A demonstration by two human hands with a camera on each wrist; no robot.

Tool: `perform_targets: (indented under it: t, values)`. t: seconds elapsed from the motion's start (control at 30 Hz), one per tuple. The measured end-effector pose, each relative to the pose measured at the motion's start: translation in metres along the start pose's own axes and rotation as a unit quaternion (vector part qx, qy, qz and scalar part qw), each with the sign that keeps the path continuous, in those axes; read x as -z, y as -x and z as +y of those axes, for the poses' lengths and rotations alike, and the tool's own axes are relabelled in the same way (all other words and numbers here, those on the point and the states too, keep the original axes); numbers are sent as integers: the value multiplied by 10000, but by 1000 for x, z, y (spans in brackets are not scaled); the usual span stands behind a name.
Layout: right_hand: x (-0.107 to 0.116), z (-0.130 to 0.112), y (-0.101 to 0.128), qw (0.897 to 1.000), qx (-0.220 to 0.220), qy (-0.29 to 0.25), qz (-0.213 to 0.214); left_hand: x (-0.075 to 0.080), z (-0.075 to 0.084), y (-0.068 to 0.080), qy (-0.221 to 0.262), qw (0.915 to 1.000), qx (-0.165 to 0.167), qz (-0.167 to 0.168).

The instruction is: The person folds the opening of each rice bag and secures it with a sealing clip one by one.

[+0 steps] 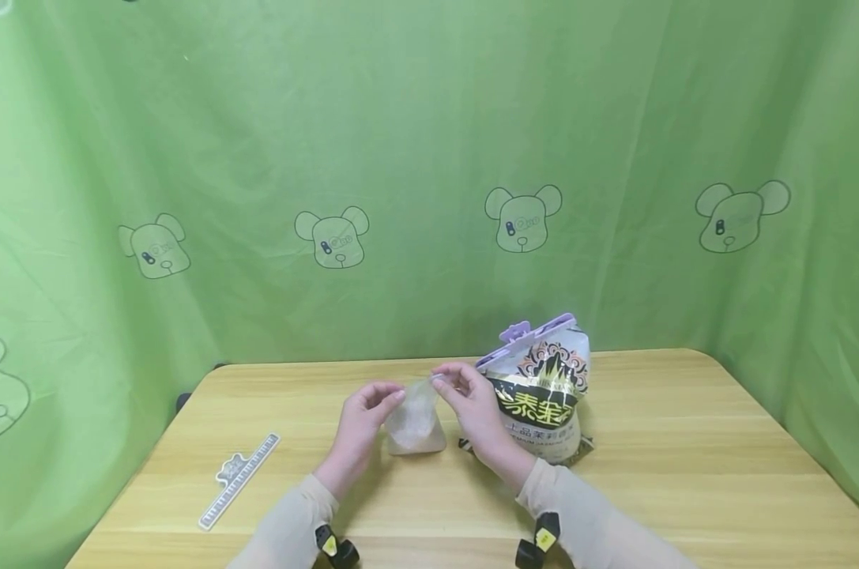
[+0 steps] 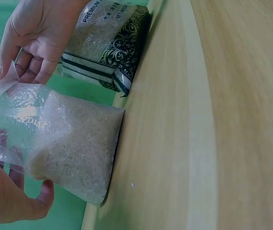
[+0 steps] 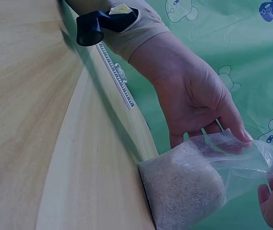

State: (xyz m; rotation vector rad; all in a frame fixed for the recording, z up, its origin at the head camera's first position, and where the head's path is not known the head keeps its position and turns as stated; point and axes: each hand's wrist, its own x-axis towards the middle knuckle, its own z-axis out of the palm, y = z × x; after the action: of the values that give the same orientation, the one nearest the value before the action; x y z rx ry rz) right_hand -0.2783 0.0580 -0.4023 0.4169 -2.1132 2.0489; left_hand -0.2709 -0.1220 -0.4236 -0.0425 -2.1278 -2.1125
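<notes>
A clear plastic bag of rice (image 1: 415, 431) stands upright on the table, its lower part full and its upper part loose film. At the top left of the bag, my left hand (image 1: 360, 423) pinches the film between thumb and fingers. The opposite top corner is pinched by my right hand (image 1: 477, 409). Seen from the left wrist, the rice (image 2: 86, 143) fills the bottom, and the film (image 2: 18, 115) stretches between both hands. In the right wrist view the bag's base (image 3: 174, 191) sits on the tabletop.
Just right of my right hand stands a large printed rice bag (image 1: 543, 431), a purple sealing clip (image 1: 518, 332) across its top. A whitish sealing clip (image 1: 239, 482) with a piano-key pattern lies at the left. Behind the wooden table (image 1: 685, 442) hangs a green curtain (image 1: 415, 142).
</notes>
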Motion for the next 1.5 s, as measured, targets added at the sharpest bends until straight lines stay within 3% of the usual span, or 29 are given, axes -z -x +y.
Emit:
perform_targets:
  t: [0.57,0.93,1.5]
  values:
    - [0,-4,5,9998,74,145,-105,-4,3,3,-287,9995,-88,123]
    - [2,-5,7,9994,231,203,-137,-6,6,5,-459,9986,-221,-162]
    - [-1,-6,5,9985,404,192,-316,-9,11,11,-487,9981,-369,5]
